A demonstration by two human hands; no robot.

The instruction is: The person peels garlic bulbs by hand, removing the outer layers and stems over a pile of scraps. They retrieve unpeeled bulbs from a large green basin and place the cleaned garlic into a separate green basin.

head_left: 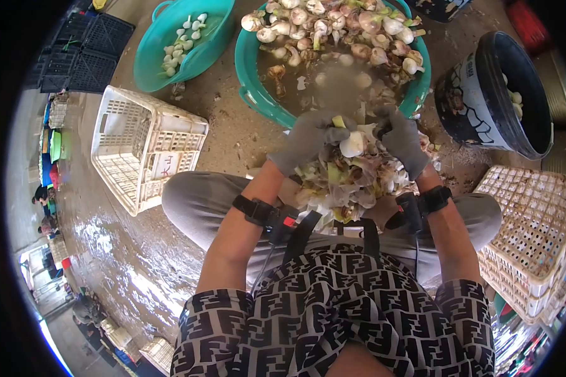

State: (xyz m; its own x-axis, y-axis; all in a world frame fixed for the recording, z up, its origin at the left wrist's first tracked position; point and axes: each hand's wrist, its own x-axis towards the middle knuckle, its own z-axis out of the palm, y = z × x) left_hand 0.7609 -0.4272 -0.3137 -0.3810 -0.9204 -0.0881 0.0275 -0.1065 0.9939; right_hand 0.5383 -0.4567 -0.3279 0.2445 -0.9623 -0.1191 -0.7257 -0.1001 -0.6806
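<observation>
Peeling at ground level: a seated person in a black-and-white patterned top works over a lap heaped with pale vegetable trimmings point(352, 182).
Left hand: the grey-gloved left hand point(308, 139) is curled around a white, rounded bulb with a green stub point(351, 143), its fingers closed on the bulb's upper left side.
Right hand: the grey-gloved right hand point(401, 139) is clenched on a dark-handled tool point(382, 130), only partly visible, held just beside the bulb's right edge; whether the tool touches the bulb cannot be told.
Bulb's place: between the two hands, above the trimmings pile and just in front of the big basin's near rim.
Wrists: a black strap with a small device sits on each forearm point(271, 217), cables trailing toward the body.
Ahead: a large teal plastic basin point(248, 69) holds murky water and a mound of unpeeled pinkish-white bulbs point(339, 28).
Upper left: a smaller teal plastic tub point(154, 60) holds a few clean white bulbs point(182, 41).
Right: a black plastic bucket point(478, 94) stands tilted, with a few pale bulbs visible inside.
Sides: a white perforated plastic crate point(141, 147) lies on the wet concrete floor to the left; a cream perforated crate point(534, 232) stands to the right.
Far left: other people sit at the blurred edge of view.
</observation>
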